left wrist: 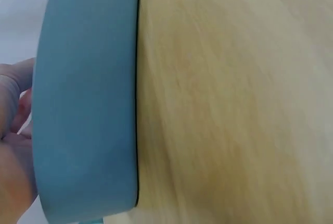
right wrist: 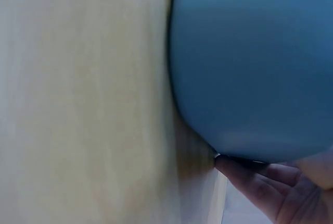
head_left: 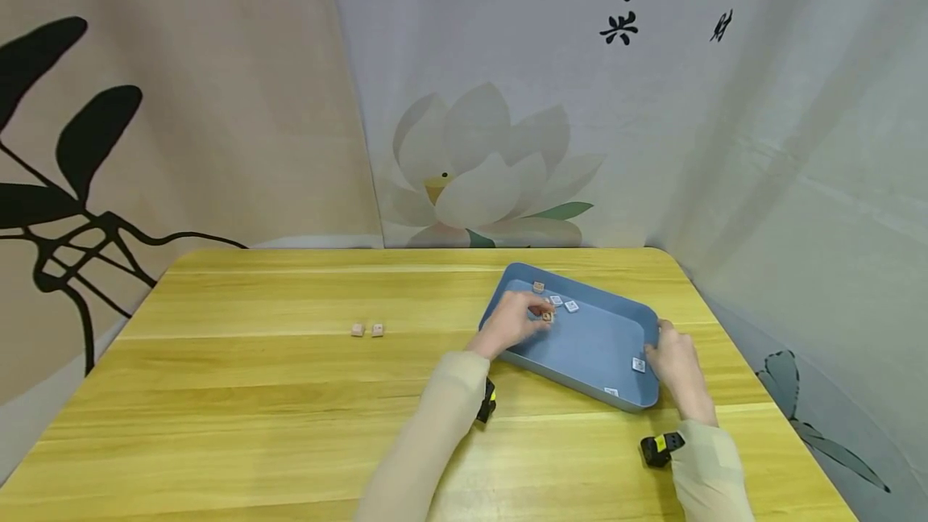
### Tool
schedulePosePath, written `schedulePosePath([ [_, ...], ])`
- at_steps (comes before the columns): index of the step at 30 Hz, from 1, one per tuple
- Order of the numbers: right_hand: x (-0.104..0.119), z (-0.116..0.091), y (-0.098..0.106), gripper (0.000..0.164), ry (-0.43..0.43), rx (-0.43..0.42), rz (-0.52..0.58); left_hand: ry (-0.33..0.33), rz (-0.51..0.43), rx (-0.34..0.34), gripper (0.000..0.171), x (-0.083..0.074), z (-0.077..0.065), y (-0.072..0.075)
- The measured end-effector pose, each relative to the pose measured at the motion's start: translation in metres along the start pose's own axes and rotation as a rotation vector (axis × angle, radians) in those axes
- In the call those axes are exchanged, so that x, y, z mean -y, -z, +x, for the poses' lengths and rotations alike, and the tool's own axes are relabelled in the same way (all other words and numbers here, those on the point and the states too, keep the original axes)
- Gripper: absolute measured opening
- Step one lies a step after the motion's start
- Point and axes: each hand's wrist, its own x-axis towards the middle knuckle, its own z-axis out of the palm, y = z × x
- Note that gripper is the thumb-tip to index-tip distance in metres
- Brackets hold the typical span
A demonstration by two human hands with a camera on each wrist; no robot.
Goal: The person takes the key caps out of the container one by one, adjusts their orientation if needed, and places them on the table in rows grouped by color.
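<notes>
1. Head view: the left hand (head_left: 510, 321) is reaching over the tray's left end and is pinching a tan piece (head_left: 548, 317) between thumb and fingers, inside the left half of the blue tray (head_left: 590, 345).
2. Right hand (head_left: 674, 357) is gripping the tray's right edge, thumb lapping the rim, fingers on the outer side; the right wrist view is showing fingertips at the tray's bottom edge.
3. Tray is sitting askew toward the far right corner of the wooden worktop (head_left: 254, 385).
4. Second tan piece (head_left: 539, 287) is lying near the tray's far left corner. Two white pieces (head_left: 571, 306) are lying just right of it, close together along the far edge.
5. One white square (head_left: 638, 364) is lying by the tray's right edge, near the right thumb; another white square (head_left: 611, 392) is showing at the near edge, partly hidden by the wall.
6. Two pale pieces (head_left: 378, 330) are lying side by side, slightly apart, on the worktop left of the tray. I am finding their markings too small to read.
7. Left wrist view: the tray's outer wall is hiding the pinched piece.
8. Behind the far edge, a printed curtain (head_left: 254, 103) is hanging.
</notes>
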Motion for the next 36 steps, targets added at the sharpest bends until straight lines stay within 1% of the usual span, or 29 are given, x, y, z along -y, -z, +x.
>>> schedulePosePath([
  [2,0.0,0.0,0.0,0.053,-0.001,-0.001,-0.002,-0.021,-0.023,-0.022,0.02,0.001,-0.003,0.003],
  [6,0.0,0.0,0.0,0.053,-0.003,0.003,-0.001,-0.029,-0.066,-0.055,0.022,0.003,-0.01,0.006],
  [11,-0.001,0.0,0.0,0.053,0.003,-0.001,0.001,-0.028,-0.122,-0.066,0.022,0.007,-0.021,0.013],
  [15,0.0,0.0,0.0,0.053,0.008,0.002,0.006,-0.029,-0.127,-0.066,0.022,0.01,-0.033,0.024],
  [18,0.0,0.0,0.0,0.053,0.008,0.004,0.007,-0.041,-0.115,-0.083,0.024,0.014,-0.04,0.032],
  [20,-0.001,0.0,0.0,0.053,0.007,0.007,0.005,-0.037,-0.121,-0.097,0.024,0.017,-0.044,0.036],
  [25,-0.001,0.001,0.001,0.054,0.001,0.02,0.003,-0.007,-0.152,-0.144,0.019,0.026,-0.059,0.046],
  [28,-0.001,0.001,0.0,0.054,0.009,0.012,-0.002,-0.006,-0.126,-0.181,0.018,0.032,-0.069,0.054],
  [29,-0.001,0.001,0.001,0.054,0.01,0.009,-0.004,0.006,-0.115,-0.19,0.018,0.034,-0.073,0.058],
  [32,-0.001,0.001,0.001,0.053,0.018,0.0,-0.01,0.055,-0.097,-0.217,0.02,0.043,-0.084,0.072],
  [36,0.0,0.001,0.001,0.053,0.012,0.006,-0.01,0.122,-0.07,-0.229,0.023,0.058,-0.104,0.096],
])
